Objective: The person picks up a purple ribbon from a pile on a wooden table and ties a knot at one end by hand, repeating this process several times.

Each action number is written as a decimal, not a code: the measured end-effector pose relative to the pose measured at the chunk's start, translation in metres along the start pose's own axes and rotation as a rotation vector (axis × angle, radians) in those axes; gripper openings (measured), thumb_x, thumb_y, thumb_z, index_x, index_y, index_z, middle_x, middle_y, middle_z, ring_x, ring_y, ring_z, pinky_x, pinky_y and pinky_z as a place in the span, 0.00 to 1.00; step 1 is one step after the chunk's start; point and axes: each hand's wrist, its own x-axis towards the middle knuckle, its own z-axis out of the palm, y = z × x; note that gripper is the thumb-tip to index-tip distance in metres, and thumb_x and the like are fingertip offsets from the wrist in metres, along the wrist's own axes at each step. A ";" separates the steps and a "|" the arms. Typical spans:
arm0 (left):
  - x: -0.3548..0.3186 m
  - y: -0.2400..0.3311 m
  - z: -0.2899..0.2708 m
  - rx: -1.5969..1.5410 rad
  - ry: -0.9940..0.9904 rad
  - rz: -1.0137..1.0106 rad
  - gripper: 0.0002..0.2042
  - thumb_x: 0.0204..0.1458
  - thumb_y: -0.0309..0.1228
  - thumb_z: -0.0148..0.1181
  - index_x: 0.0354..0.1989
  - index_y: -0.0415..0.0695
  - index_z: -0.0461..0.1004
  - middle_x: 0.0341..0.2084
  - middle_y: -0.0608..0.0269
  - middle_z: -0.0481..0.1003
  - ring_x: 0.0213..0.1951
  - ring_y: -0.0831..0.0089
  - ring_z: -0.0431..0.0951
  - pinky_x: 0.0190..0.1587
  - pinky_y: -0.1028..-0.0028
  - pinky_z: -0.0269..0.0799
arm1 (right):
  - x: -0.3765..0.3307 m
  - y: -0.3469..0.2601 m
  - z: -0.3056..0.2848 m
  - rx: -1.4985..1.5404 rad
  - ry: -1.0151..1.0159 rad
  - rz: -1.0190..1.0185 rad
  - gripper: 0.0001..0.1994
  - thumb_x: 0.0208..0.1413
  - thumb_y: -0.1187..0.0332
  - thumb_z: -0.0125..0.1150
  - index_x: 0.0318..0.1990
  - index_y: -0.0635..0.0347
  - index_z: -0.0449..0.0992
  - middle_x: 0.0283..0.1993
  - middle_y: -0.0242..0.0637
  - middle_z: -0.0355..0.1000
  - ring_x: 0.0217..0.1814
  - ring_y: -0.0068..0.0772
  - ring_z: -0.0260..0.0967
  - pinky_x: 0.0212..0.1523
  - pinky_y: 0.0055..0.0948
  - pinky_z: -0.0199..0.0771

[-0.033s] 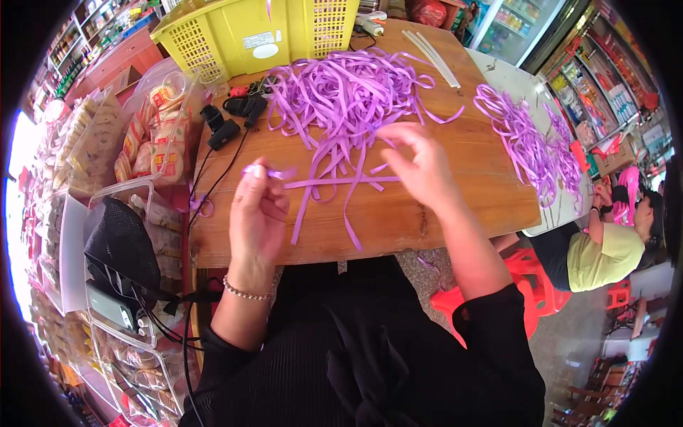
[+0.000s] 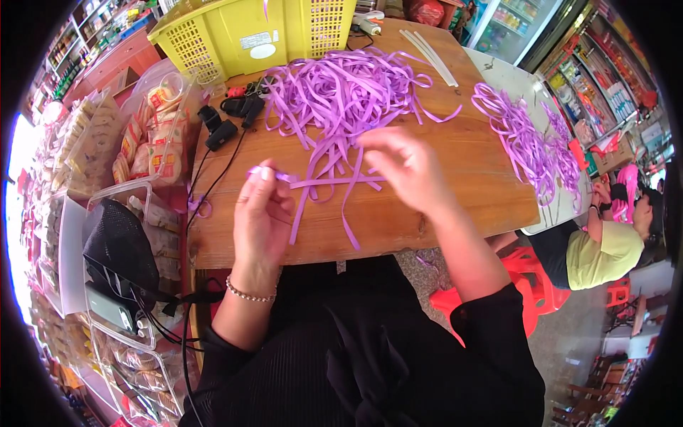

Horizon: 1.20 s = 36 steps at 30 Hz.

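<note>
A loose heap of purple ribbon strips (image 2: 341, 92) lies in the middle of the wooden table (image 2: 462, 178). My left hand (image 2: 262, 213) pinches the ends of a few purple strips (image 2: 320, 182) between thumb and fingers, and they trail to the right across the wood. My right hand (image 2: 405, 167) hovers over those strips at the near edge of the heap. It is blurred and seen from the back, with its fingertips toward the heap. Whether it grips a strip is unclear.
A yellow slotted basket (image 2: 249, 35) stands at the table's far left, with black plugs and cables (image 2: 228, 121) beside it. White sticks (image 2: 430, 46) lie far right. A second ribbon pile (image 2: 526, 142) covers the neighbouring table. Snack tubs (image 2: 153, 142) stand left. A seated person in yellow (image 2: 605, 249) is at right.
</note>
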 end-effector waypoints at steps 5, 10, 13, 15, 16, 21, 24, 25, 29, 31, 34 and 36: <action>-0.014 -0.018 0.016 0.065 -0.100 -0.024 0.08 0.57 0.27 0.56 0.44 0.41 0.75 0.28 0.69 0.74 0.30 0.81 0.73 0.32 0.82 0.68 | -0.001 -0.047 0.034 0.438 -0.222 0.122 0.10 0.60 0.69 0.57 0.44 0.66 0.75 0.38 0.34 0.75 0.41 0.23 0.72 0.45 0.25 0.73; -0.021 -0.020 0.013 0.108 -0.174 -0.026 0.10 0.58 0.27 0.56 0.46 0.40 0.74 0.32 0.64 0.76 0.32 0.78 0.75 0.33 0.79 0.72 | -0.013 -0.042 0.024 0.510 -0.260 0.377 0.07 0.61 0.69 0.56 0.36 0.64 0.74 0.29 0.29 0.71 0.30 0.14 0.68 0.27 0.18 0.70; -0.027 -0.019 0.019 0.101 -0.232 -0.061 0.12 0.55 0.22 0.58 0.47 0.38 0.74 0.36 0.61 0.78 0.38 0.76 0.78 0.39 0.77 0.77 | -0.020 -0.044 0.025 0.518 -0.257 0.443 0.07 0.62 0.69 0.55 0.37 0.64 0.74 0.29 0.27 0.71 0.30 0.13 0.66 0.28 0.16 0.67; -0.027 -0.021 0.018 0.192 -0.313 -0.023 0.13 0.52 0.18 0.59 0.47 0.37 0.75 0.39 0.60 0.77 0.39 0.74 0.78 0.42 0.76 0.77 | -0.025 -0.041 0.030 0.506 -0.134 0.328 0.07 0.62 0.70 0.54 0.38 0.64 0.73 0.28 0.25 0.70 0.30 0.12 0.64 0.29 0.15 0.65; -0.027 -0.023 0.019 0.191 -0.314 -0.024 0.13 0.52 0.18 0.59 0.47 0.37 0.75 0.39 0.60 0.77 0.39 0.74 0.78 0.42 0.76 0.77 | -0.026 -0.039 0.030 0.505 -0.133 0.329 0.07 0.62 0.70 0.54 0.38 0.64 0.73 0.28 0.25 0.70 0.30 0.12 0.64 0.29 0.15 0.65; -0.031 -0.026 0.022 0.397 -0.339 0.128 0.10 0.50 0.15 0.59 0.42 0.36 0.76 0.36 0.60 0.78 0.35 0.74 0.79 0.42 0.75 0.77 | -0.032 -0.046 0.017 0.430 -0.128 0.344 0.07 0.61 0.70 0.56 0.38 0.65 0.76 0.28 0.23 0.70 0.30 0.11 0.63 0.31 0.16 0.63; -0.031 -0.025 0.021 0.417 -0.323 0.145 0.08 0.52 0.19 0.59 0.41 0.37 0.74 0.32 0.59 0.77 0.31 0.74 0.77 0.37 0.75 0.76 | -0.034 -0.055 0.011 0.363 -0.152 0.370 0.07 0.59 0.70 0.59 0.38 0.66 0.77 0.28 0.23 0.70 0.30 0.11 0.62 0.31 0.15 0.62; -0.031 -0.023 0.022 0.419 -0.324 0.144 0.08 0.52 0.19 0.59 0.41 0.37 0.74 0.32 0.59 0.77 0.31 0.74 0.77 0.37 0.75 0.76 | -0.034 -0.057 0.009 0.364 -0.151 0.370 0.07 0.59 0.70 0.59 0.38 0.66 0.77 0.28 0.23 0.70 0.30 0.11 0.62 0.31 0.15 0.62; -0.024 -0.009 0.015 0.354 -0.242 0.122 0.07 0.54 0.20 0.59 0.40 0.37 0.75 0.28 0.62 0.77 0.29 0.75 0.77 0.36 0.77 0.75 | -0.038 -0.055 -0.002 0.267 -0.082 0.330 0.06 0.56 0.72 0.62 0.37 0.66 0.78 0.28 0.23 0.70 0.30 0.11 0.61 0.32 0.15 0.62; -0.019 -0.001 0.005 0.279 -0.185 0.087 0.07 0.55 0.22 0.57 0.42 0.38 0.75 0.27 0.63 0.76 0.28 0.76 0.76 0.35 0.77 0.75 | -0.044 -0.048 -0.011 0.295 -0.065 0.368 0.05 0.55 0.73 0.62 0.37 0.66 0.78 0.29 0.23 0.71 0.31 0.11 0.62 0.33 0.15 0.62; -0.013 0.015 -0.012 0.168 -0.140 0.103 0.07 0.56 0.21 0.55 0.42 0.39 0.75 0.28 0.64 0.74 0.30 0.77 0.75 0.34 0.76 0.76 | -0.048 -0.042 -0.020 0.285 -0.014 0.396 0.05 0.55 0.74 0.62 0.37 0.66 0.78 0.30 0.24 0.71 0.31 0.11 0.63 0.33 0.15 0.62; -0.009 0.021 -0.021 0.184 -0.139 0.098 0.07 0.58 0.24 0.54 0.43 0.40 0.74 0.31 0.63 0.74 0.30 0.78 0.74 0.34 0.77 0.76 | -0.052 -0.036 -0.024 0.300 0.000 0.381 0.05 0.55 0.74 0.62 0.38 0.66 0.78 0.30 0.25 0.72 0.32 0.12 0.63 0.33 0.16 0.63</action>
